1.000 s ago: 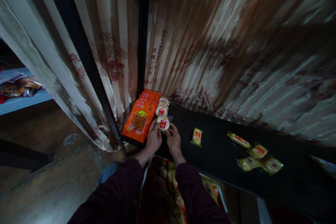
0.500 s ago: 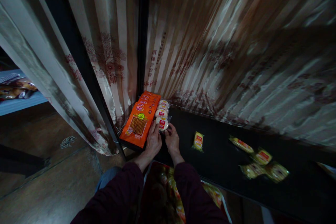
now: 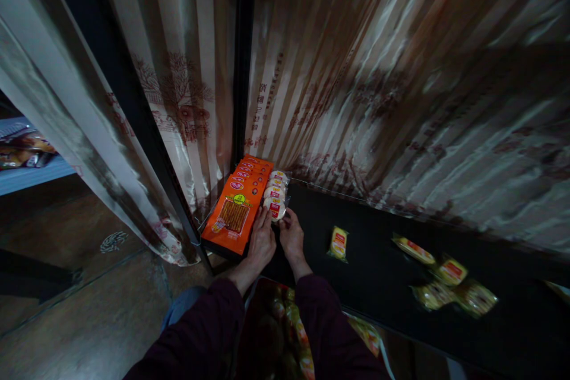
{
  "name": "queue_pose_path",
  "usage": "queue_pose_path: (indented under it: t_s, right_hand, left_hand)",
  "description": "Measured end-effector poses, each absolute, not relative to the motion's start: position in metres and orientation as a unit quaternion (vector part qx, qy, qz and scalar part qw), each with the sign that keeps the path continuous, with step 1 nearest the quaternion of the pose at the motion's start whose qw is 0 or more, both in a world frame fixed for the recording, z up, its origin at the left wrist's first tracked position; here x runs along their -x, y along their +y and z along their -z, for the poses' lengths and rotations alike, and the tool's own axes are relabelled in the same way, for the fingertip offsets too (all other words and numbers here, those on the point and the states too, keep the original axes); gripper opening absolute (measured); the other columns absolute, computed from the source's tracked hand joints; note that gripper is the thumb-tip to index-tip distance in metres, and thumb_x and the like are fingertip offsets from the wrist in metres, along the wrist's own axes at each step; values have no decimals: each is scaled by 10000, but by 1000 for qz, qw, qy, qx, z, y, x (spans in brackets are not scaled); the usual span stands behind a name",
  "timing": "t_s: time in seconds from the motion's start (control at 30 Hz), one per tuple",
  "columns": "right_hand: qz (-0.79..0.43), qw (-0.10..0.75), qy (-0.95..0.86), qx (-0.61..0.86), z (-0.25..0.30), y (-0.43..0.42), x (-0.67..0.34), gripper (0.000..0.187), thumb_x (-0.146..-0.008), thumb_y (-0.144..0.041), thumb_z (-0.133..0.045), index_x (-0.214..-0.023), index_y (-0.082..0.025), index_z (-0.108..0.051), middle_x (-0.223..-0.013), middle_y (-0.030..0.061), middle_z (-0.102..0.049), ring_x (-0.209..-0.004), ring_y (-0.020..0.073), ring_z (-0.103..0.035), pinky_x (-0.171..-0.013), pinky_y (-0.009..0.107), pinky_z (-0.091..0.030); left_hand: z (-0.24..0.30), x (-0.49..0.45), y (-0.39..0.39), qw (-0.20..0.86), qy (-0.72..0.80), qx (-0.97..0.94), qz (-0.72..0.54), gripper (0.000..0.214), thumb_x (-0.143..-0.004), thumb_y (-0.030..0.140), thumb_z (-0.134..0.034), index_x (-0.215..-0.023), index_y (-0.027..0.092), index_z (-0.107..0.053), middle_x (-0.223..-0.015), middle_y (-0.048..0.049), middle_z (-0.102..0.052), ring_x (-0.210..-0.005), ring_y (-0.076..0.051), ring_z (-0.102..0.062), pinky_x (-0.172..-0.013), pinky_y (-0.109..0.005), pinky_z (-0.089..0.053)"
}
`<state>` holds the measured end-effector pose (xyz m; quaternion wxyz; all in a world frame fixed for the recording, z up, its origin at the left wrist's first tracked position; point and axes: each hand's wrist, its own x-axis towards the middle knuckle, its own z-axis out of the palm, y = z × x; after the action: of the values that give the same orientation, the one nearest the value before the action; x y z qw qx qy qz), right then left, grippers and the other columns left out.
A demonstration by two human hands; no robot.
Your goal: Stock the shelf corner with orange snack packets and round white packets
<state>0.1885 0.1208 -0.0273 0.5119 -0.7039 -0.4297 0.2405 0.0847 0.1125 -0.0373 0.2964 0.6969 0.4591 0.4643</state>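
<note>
A row of overlapping rice cracker packets [image 3: 275, 193], white and round in clear wrap with red labels, runs back along the dark shelf [image 3: 360, 219]. At the front packet, my left hand [image 3: 262, 242] has its fingers stretched forward against the left edge. My right hand [image 3: 291, 240] pinches the right front edge of the same packet with thumb and bent fingers. Left of the row lie several orange snack bags [image 3: 236, 208], stacked in an overlapping line, the front one showing brown sticks. My left hand lies close beside the front bag's right edge.
A single yellow packet [image 3: 339, 243] lies on the shelf to the right, with several more yellow packets [image 3: 449, 271] farther along. Below the shelf edge, a container of packaged food [image 3: 285, 326] shows between my arms. A black post [image 3: 146, 136] and pleated curtains [image 3: 320, 101] enclose the left and back.
The front rice cracker packet has shifted slightly back, overlapping the one behind it a little more. Both hands stay at its edges. The camera view has moved slightly.
</note>
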Motion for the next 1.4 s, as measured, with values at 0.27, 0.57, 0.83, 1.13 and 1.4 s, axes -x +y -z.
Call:
queue_pose_path:
  t_s: [0.27,0.57,0.83,1.13,1.4]
  right_hand:
    - [-197,504,-429,723,27,125,-186,401,-757,-262,-511,-1147,-181,-561,-882,71,-710,-764,196,-669,-738,331,-510]
    - [-132,433,-498,740,22,125,-186,223,-784,-224,-503,-979,-166,-594,-854,99,-667,-790,220,-637,-755,339,-483]
    - [-95,403,-510,754,16,121,-182,373,-793,-226,-493,-1146,-137,-573,-1075,163,-579,-936,250,-600,-835,385,-484]
    - [-118,369,-542,745,15,126,-183,512,-840,-158,-398,-1346,-114,-465,-1314,149,-548,-1172,217,-552,-981,324,-445]
    - [-146,353,-549,743,17,127,-189,534,-832,-144,-415,-1365,-135,-453,-1327,119,-565,-1195,214,-554,-1013,325,-429]
  left_hand:
    - [41,-86,114,283,449,-714,-458,646,-757,40,-398,-1392,159,-421,-1494,-94,-375,-1426,-232,-234,-1179,-501,-222]
    - [46,-87,118,293,447,-721,-440,578,-802,59,-373,-1374,103,-438,-1477,-145,-387,-1434,-236,-201,-1182,-499,-216]
    - [47,-88,120,286,445,-725,-440,556,-837,81,-357,-1388,123,-418,-1481,-133,-386,-1441,-226,-172,-1178,-508,-224]
    - [45,-87,124,293,448,-739,-410,546,-870,112,-324,-1413,123,-383,-1503,-112,-350,-1446,-213,-141,-1184,-481,-226]
    - [37,-86,123,280,456,-756,-377,562,-863,93,-313,-1424,86,-355,-1516,-126,-316,-1450,-219,-99,-1187,-473,-214]
